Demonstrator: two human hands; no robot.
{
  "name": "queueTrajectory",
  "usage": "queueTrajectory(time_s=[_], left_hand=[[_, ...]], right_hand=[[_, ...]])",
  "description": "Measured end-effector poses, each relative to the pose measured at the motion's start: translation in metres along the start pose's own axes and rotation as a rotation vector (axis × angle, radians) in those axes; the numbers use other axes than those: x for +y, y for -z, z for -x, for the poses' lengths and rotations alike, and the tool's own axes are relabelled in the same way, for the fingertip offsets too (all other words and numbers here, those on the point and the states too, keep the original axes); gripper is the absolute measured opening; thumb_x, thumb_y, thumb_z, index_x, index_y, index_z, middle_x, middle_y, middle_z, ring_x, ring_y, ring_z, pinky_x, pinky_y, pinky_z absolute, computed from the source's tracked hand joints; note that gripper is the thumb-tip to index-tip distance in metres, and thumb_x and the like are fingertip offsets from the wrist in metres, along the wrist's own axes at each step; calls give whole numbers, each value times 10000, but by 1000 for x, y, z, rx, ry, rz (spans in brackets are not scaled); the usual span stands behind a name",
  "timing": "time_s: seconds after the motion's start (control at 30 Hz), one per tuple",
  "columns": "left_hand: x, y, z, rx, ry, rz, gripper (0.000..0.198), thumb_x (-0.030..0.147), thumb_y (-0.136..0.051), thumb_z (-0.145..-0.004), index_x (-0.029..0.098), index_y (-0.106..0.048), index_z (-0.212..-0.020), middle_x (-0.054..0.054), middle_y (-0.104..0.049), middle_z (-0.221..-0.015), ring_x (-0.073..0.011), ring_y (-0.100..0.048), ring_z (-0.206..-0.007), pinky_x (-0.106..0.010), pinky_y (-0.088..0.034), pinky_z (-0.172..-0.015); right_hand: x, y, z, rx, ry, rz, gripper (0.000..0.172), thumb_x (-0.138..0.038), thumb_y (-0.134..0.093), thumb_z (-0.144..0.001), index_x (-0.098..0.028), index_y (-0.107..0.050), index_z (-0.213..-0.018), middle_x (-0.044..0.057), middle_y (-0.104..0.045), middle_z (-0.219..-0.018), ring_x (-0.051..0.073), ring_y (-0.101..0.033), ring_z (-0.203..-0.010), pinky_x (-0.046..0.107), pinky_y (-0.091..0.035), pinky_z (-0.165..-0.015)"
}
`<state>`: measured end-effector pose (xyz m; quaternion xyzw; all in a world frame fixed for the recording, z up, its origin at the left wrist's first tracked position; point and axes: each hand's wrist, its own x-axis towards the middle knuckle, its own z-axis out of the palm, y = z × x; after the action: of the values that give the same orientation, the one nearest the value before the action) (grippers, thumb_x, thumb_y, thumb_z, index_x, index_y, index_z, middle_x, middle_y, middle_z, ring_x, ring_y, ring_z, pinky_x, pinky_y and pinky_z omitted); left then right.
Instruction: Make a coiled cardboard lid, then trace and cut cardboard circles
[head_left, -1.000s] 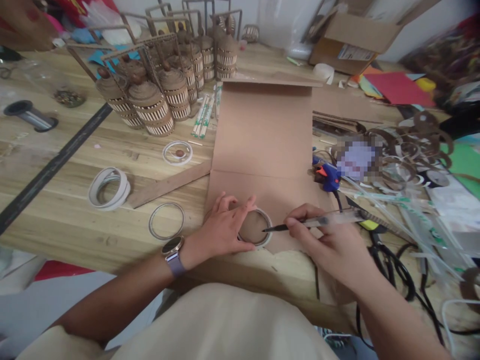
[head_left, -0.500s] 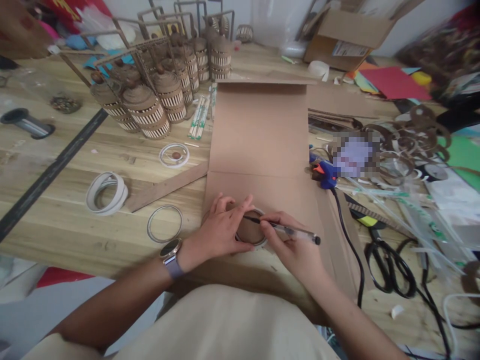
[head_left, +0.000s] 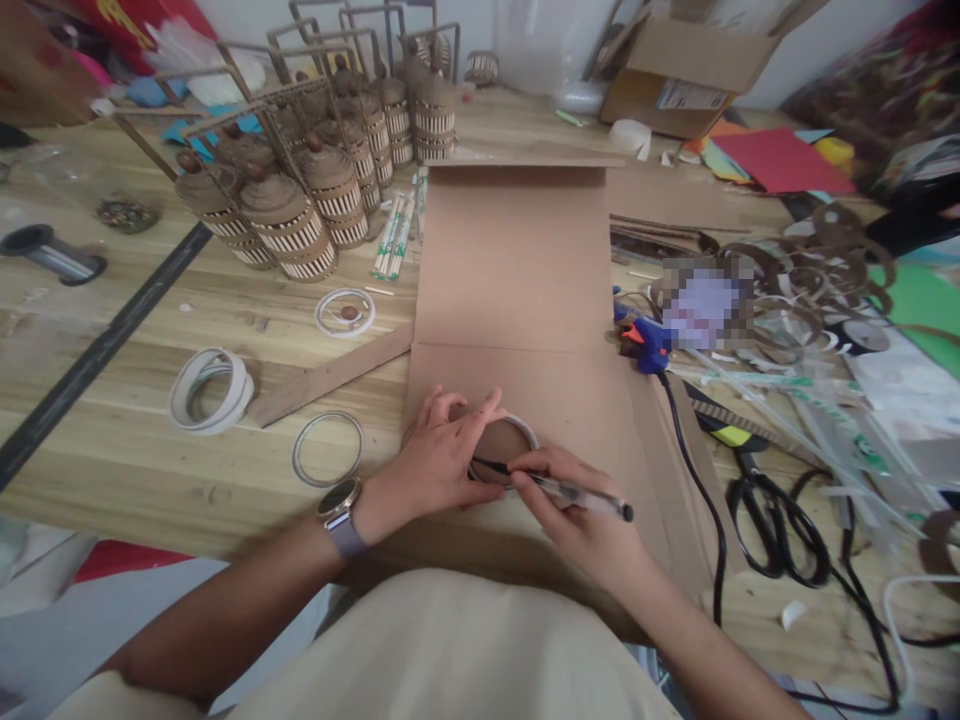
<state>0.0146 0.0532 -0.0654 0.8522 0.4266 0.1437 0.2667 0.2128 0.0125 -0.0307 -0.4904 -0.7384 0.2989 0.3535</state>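
A flattened sheet of brown cardboard (head_left: 517, 270) lies in front of me, and a pale round ring (head_left: 526, 428) rests on its near end. My left hand (head_left: 431, 460) spans the ring's left side, thumb at the near rim and fingers at the far rim, holding it against the cardboard. In my right hand (head_left: 585, 520) is a clear-barrelled pen (head_left: 589, 497) with a black end. Its tip points left inside the ring, by the near-left part of the inner edge close to my left thumb. My fingers partly hide the ring.
Left are another thin ring (head_left: 328, 449), stacked white rings (head_left: 211, 390) and a cardboard strip (head_left: 337, 378). Several lantern-like cardboard pieces (head_left: 289, 225) stand behind. Right are a blue glue gun (head_left: 646, 345) with its black cord, black-handled scissors (head_left: 776, 530) and loose strips.
The pen tip has moved along the ring's inside, from the far part toward the near-left edge. My right hand has shifted slightly left and nearer to me. My left hand stays on the ring.
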Motion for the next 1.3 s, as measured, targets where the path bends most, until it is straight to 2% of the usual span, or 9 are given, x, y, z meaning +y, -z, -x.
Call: queueTrajectory(time_s=[0.1,0.17,0.3,0.47,0.73,0.87,1.1,1.17,1.3], left_hand=[[1,1,-1,-25,23,-15,1144,574,-770,-747,216,-83,-1590,-44,-575,-1451,-361,-386,-1246,-595,-89,-1176],[2,1,-1,-33,35,-33,1153,575,-777,-736,220,-90,-1591,-39,-576,-1449,-372,-377,-1253,-605,-99,-1171],[2,1,-1,-40,41,-48,1145,591,-766,-742,207,-100,-1590,-38,-558,-1467,-380,-372,-1266,-613,-94,-1173],[3,2,-2,-47,46,-45,1155,562,-790,-731,206,-103,-1589,-35,-556,-1471,-376,-380,-1252,-613,-96,-1175],[2,1,-2,-38,40,-65,1177,562,-795,-723,224,-76,-1592,-40,-564,-1463,-382,-391,-1254,-622,-103,-1168],[3,2,-2,-31,28,-71,1178,535,-807,-720,211,-83,-1590,-41,-577,-1450,-374,-392,-1243,-618,-87,-1174],[7,7,-3,-65,45,-75,1172,531,-804,-719,215,-87,-1591,-44,-586,-1440,-372,-389,-1267,-614,-93,-1184],[7,7,-3,-62,44,-87,1166,547,-798,-718,209,-104,-1590,-64,-592,-1429,-373,-397,-1276,-616,-97,-1184],[6,6,-3,-43,47,-98,1142,567,-795,-712,171,-164,-1578,-108,-623,-1361,-370,-426,-1267,-615,-107,-1188]], right_hand=[[1,10,-5,-12,-165,-43,181,-278,-562,-912,-217,-667,-777,0,-698,-678,149,-641,-587,232,-468,-515],[3,13,-9,13,-235,-58,196,-312,-557,-896,-213,-670,-769,5,-692,-666,149,-631,-568,236,-466,-511],[3,10,-15,-18,-283,-98,222,-362,-540,-881,-211,-671,-784,22,-693,-701,165,-644,-622,252,-484,-558],[3,6,-16,-105,-369,-114,265,-430,-517,-866,-217,-652,-784,18,-644,-646,177,-624,-609,258,-449,-515],[8,24,-28,-288,-409,-104,306,-469,-482,-859,-210,-592,-737,2,-599,-593,144,-531,-513,256,-398,-492],[6,35,-44,-410,-353,10,295,-425,-461,-866,-204,-589,-717,-18,-558,-547,129,-488,-491,250,-354,-487],[4,43,-81,-551,-103,212,274,-268,-494,-856,-205,-579,-603,-44,-460,-471,109,-398,-445,246,-282,-449],[4,42,-89,-578,-42,298,266,-240,-523,-851,-198,-601,-601,-27,-500,-474,112,-405,-444,254,-267,-443],[-3,36,-97,-592,74,518,235,-213,-574,-868,-184,-649,-647,40,-659,-605,145,-540,-528,270,-293,-489]])
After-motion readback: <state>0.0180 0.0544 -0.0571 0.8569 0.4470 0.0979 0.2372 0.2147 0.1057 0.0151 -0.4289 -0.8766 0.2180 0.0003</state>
